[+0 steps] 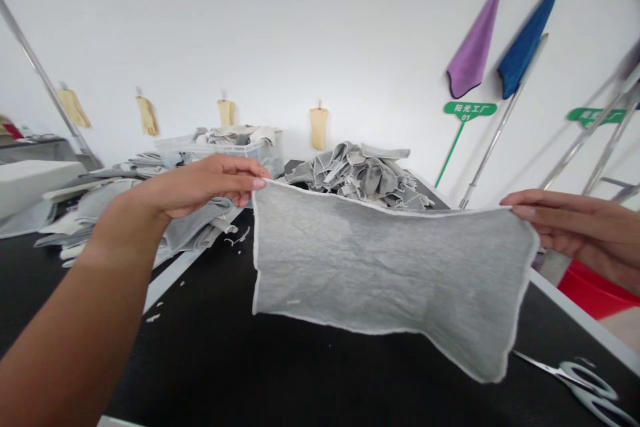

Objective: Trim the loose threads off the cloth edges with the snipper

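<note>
A grey cloth (390,267) with white overlocked edges hangs stretched between my two hands above the black table. My left hand (215,180) pinches its upper left corner between thumb and fingers. At the upper right corner, my right hand (585,223) grips the edge the same way. The cloth's lower edge is uneven and dips lowest at the right. Below my right hand, a pair of scissors (575,377) with pale handles lies on the table, its blades pointing left.
Behind the cloth rises a heap of grey cloth pieces (365,173). More folded cloths (195,227) are piled at left, near a clear plastic bin (175,145) full of fabric. White scraps (153,317) dot the black table (210,360). A red container (595,290) stands at right.
</note>
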### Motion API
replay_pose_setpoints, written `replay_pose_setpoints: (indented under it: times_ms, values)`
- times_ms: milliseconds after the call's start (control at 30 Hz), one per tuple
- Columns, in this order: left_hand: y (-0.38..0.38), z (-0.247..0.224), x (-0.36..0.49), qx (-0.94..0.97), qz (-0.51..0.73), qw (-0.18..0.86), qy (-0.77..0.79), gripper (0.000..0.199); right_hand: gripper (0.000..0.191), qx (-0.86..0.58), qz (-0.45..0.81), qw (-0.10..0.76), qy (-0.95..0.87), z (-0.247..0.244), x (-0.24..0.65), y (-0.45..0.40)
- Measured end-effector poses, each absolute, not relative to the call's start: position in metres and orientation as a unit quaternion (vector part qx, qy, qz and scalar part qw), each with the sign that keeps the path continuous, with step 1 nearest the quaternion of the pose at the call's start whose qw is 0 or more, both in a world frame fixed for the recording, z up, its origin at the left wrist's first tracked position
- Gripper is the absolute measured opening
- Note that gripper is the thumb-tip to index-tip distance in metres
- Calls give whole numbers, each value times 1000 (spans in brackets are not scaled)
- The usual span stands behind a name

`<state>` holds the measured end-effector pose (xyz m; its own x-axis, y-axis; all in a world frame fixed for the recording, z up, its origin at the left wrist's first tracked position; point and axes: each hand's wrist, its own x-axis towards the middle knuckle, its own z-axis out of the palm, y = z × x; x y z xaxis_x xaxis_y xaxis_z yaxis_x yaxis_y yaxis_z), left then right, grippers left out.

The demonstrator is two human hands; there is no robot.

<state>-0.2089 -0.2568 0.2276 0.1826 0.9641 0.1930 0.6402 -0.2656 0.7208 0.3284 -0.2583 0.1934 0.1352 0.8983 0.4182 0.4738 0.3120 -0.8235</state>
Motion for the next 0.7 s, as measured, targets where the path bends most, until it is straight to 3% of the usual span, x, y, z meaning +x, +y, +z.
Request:
replay_pose_setpoints:
  times_ms: [167, 300, 367, 500, 700]
  values:
    - [-246, 203, -206, 740, 255, 292, 550, 46, 53, -571, 238, 436, -654, 171, 313, -255]
    - [-228, 173, -201, 748, 180, 358, 529, 44, 43, -537, 394, 237, -707, 147, 329, -239]
    - [-217, 154, -199, 755, 144, 375, 518, 41, 38, -534, 430, 187, -703, 131, 334, -226]
    - [-193, 118, -193, 776, 137, 343, 511, 34, 41, -550, 413, 208, -696, 98, 329, -198]
    - [-169, 91, -185, 800, 239, 175, 522, 27, 48, -543, 343, 327, -693, 58, 321, -164]
